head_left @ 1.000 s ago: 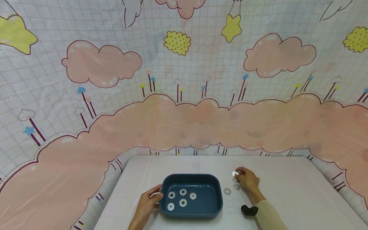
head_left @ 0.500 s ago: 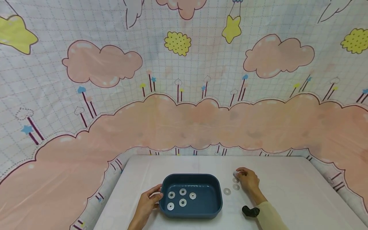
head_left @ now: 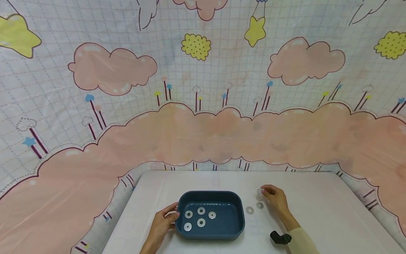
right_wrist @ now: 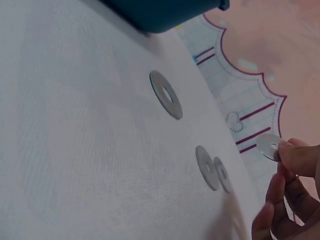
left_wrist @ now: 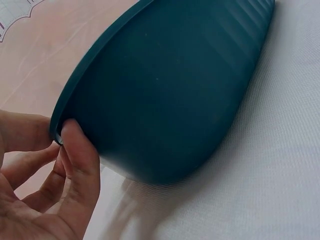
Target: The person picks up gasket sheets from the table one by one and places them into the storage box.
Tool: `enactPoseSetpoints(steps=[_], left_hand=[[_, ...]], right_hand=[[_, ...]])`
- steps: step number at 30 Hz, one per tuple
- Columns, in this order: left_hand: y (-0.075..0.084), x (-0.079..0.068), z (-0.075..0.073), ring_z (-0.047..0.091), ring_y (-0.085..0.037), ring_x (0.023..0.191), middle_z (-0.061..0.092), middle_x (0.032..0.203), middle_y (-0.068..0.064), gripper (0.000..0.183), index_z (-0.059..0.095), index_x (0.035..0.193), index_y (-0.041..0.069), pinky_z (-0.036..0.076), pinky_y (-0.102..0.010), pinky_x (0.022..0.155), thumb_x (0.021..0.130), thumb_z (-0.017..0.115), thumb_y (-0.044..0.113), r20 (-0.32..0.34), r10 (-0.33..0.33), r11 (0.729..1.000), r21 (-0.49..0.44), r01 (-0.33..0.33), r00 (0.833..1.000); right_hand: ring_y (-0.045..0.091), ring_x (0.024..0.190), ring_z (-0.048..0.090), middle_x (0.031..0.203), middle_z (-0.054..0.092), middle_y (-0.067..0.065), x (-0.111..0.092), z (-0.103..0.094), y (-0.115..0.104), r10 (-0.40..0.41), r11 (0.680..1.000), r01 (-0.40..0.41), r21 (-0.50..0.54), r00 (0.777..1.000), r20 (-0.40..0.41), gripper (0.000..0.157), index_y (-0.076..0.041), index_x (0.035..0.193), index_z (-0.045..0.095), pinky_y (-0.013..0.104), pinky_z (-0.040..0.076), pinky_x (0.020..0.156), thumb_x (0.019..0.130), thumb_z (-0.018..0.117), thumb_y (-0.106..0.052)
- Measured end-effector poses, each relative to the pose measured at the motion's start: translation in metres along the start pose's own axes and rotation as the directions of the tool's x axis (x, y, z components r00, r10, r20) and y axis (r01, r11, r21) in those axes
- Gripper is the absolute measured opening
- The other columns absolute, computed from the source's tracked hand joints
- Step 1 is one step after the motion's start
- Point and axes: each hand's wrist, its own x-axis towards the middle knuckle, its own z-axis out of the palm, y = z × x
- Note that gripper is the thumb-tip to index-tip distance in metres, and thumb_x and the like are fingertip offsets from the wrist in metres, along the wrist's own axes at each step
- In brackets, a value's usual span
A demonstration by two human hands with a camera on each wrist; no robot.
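Note:
My left hand (head_left: 161, 224) pinches the left rim of a dark blue rectangular basin (head_left: 226, 221), with thumb and fingers either side of the lip in the left wrist view. Several flat metal washers lie inside on its left half, among them one washer (head_left: 188, 227) near the front corner. To the right of the basin, my right hand (head_left: 277, 201) pinches another washer (right_wrist: 268, 146) by its edge between thumb and fingers. That washer looks raised off the table in the right wrist view. Three loose washers lie nearby on the cloth, the nearest washer (head_left: 250, 210) beside the basin.
A white cloth (head_left: 317, 208) covers the table. Behind it hangs a patterned backdrop (head_left: 203, 137) with clouds and stars. A black device (head_left: 280, 238) sits at my right wrist, by the sleeve (head_left: 302, 240).
The washer in my right hand has turned from facing the camera brightly to a duller angle, with the hand nearly in place. The left hand and basin stay put.

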Motion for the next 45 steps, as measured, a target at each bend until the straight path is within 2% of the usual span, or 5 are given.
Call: enactPoseSetpoints(steps=[7, 12, 22, 36, 45], left_hand=[[-0.001, 0.002, 0.001, 0.062, -0.016, 0.083, 0.058, 0.116, -0.014, 0.048, 0.057, 0.135, 0.0, 0.053, -0.031, 0.064, 0.088, 0.065, 0.003, -0.007, 0.004, 1.0, -0.009, -0.004, 1.0], [-0.002, 0.003, 0.001, 0.062, -0.016, 0.083, 0.058, 0.115, -0.014, 0.048, 0.057, 0.135, 0.0, 0.053, -0.03, 0.063, 0.088, 0.065, 0.003, -0.006, 0.007, 1.0, -0.013, -0.007, 1.0], [-0.003, 0.005, 0.002, 0.062, -0.017, 0.085, 0.057, 0.117, -0.015, 0.048, 0.056, 0.136, 0.0, 0.053, -0.031, 0.063, 0.088, 0.065, 0.004, -0.005, 0.013, 1.0, -0.01, -0.013, 1.0], [-0.004, 0.005, 0.002, 0.063, -0.016, 0.085, 0.056, 0.117, -0.015, 0.049, 0.055, 0.137, -0.001, 0.054, -0.029, 0.063, 0.09, 0.064, 0.004, 0.002, 0.027, 0.999, -0.027, -0.027, 1.0], [-0.003, 0.007, 0.004, 0.063, -0.016, 0.084, 0.056, 0.117, -0.015, 0.047, 0.057, 0.135, -0.001, 0.053, -0.028, 0.062, 0.089, 0.064, 0.002, -0.007, 0.023, 0.999, -0.041, -0.023, 1.0]], right_hand=[[0.013, 0.088, 0.06, 0.109, 0.067, 0.013, -0.007, -0.001, -0.009, 0.014, 0.997, -0.015, 0.072, 1.0, 0.009, 0.021, -0.004, 0.113, 0.069, 0.02, 0.05, 0.068, 0.094, 0.063, -0.011], [0.009, 0.083, 0.061, 0.106, 0.068, 0.012, -0.013, -0.003, -0.018, 0.006, 0.992, -0.009, 0.128, 1.0, 0.024, 0.023, -0.003, 0.115, 0.068, 0.021, 0.051, 0.068, 0.094, 0.063, -0.011], [0.009, 0.083, 0.065, 0.112, 0.067, 0.012, -0.029, -0.005, -0.036, 0.023, 0.959, -0.057, 0.278, 0.992, 0.123, 0.027, 0.0, 0.119, 0.066, 0.021, 0.055, 0.074, 0.096, 0.062, -0.013], [0.011, 0.08, 0.066, 0.098, 0.069, 0.004, -0.042, -0.003, -0.06, 0.012, 0.927, -0.068, 0.369, 0.988, 0.152, 0.028, 0.004, 0.116, 0.066, 0.023, 0.056, 0.071, 0.092, 0.066, -0.009], [0.013, 0.081, 0.066, 0.096, 0.069, 0.007, -0.049, 0.004, -0.076, -0.005, 0.922, -0.07, 0.381, 0.981, 0.192, 0.025, 0.003, 0.113, 0.068, 0.023, 0.055, 0.07, 0.091, 0.066, -0.007]])
